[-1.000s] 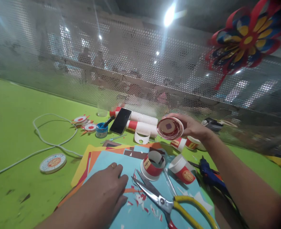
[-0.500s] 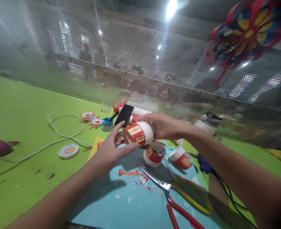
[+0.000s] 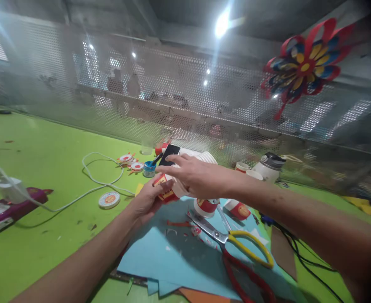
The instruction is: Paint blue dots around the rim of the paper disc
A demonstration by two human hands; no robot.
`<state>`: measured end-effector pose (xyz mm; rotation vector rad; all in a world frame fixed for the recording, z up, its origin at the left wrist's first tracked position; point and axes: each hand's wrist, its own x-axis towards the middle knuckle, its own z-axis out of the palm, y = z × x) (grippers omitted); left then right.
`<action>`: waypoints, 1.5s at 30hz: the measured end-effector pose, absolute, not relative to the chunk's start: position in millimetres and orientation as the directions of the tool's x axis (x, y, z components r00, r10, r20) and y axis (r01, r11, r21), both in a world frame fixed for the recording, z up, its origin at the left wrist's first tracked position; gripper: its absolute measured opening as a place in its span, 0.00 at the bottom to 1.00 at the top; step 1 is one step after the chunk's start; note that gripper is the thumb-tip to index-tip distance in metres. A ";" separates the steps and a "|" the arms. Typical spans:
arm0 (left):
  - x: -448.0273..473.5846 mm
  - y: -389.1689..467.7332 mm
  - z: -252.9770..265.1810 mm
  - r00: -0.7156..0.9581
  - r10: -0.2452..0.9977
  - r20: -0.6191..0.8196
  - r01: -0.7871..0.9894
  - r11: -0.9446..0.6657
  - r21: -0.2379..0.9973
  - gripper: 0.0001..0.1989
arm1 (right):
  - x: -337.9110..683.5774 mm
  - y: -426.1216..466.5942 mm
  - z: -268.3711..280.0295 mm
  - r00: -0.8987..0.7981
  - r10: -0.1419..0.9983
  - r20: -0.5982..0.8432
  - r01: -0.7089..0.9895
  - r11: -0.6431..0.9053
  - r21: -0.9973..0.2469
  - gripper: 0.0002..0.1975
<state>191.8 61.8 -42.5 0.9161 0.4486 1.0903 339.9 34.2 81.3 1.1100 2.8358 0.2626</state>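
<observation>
A white paper cup with a red and yellow printed band is tilted on its side above the blue paper. My left hand grips its near left end, thumb along the band. Across the top lies my right hand, fingers reaching left and some wrapped over the white part; its thumb is hidden. Just beneath sit a cut cup ring and another cut cup piece. Large scissors with one yellow and one red handle lie partly open below, near small red and white scraps.
Behind the hands are a black phone, a stack of white cups and a blue paint jar. A purple power strip with a white cable stands left, a white bottle right. A perforated screen borders the green table.
My right hand has moved from the cup's far end to over its top, covering more of it. The cup has shifted slightly left and down. The view has turned a little left.
</observation>
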 end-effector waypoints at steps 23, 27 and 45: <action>191.6 48.3 -40.9 0.525 0.843 0.119 -0.579 0.251 0.776 0.37 | 399.9 10.2 120.0 -0.564 0.824 0.055 0.802 0.563 -0.200 0.36; 191.0 49.7 -41.4 0.526 0.845 0.099 -0.584 0.274 0.764 0.35 | 413.4 7.2 124.9 -0.541 0.837 0.083 0.786 0.538 -0.304 0.34; 180.5 50.0 -22.5 0.296 0.955 -0.002 -0.720 0.224 0.656 0.12 | 534.1 32.8 70.5 -0.320 0.934 0.160 0.423 0.292 -0.858 0.34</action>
